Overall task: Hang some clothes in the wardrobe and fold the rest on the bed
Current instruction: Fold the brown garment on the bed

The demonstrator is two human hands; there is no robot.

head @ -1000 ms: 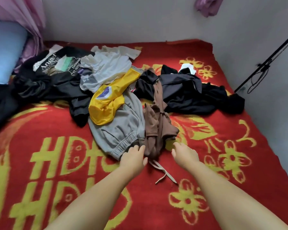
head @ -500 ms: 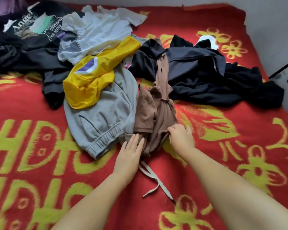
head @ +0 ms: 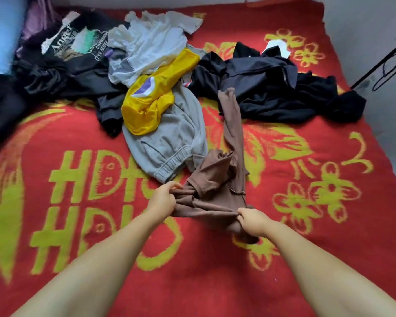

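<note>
A brown garment [head: 217,179] stretches from the clothes pile toward me on the red bed blanket [head: 306,248]. My left hand [head: 164,197] grips its near left edge and my right hand [head: 252,219] pinches its near right edge, the cloth taut between them. Behind it lie grey sweatpants [head: 172,138], a yellow garment [head: 153,94], a white shirt [head: 151,44], a black printed shirt [head: 73,49] and dark clothes [head: 279,92].
A light blue pillow [head: 0,30] sits at the far left corner. A grey wall [head: 370,26] runs along the right side, with a black rod and cable [head: 384,65] against it. The near blanket bears yellow letters and flowers.
Both hands have closed on the brown garment and pulled its near end toward me, away from the pile. The white drawstring that lay on the blanket is out of sight.
</note>
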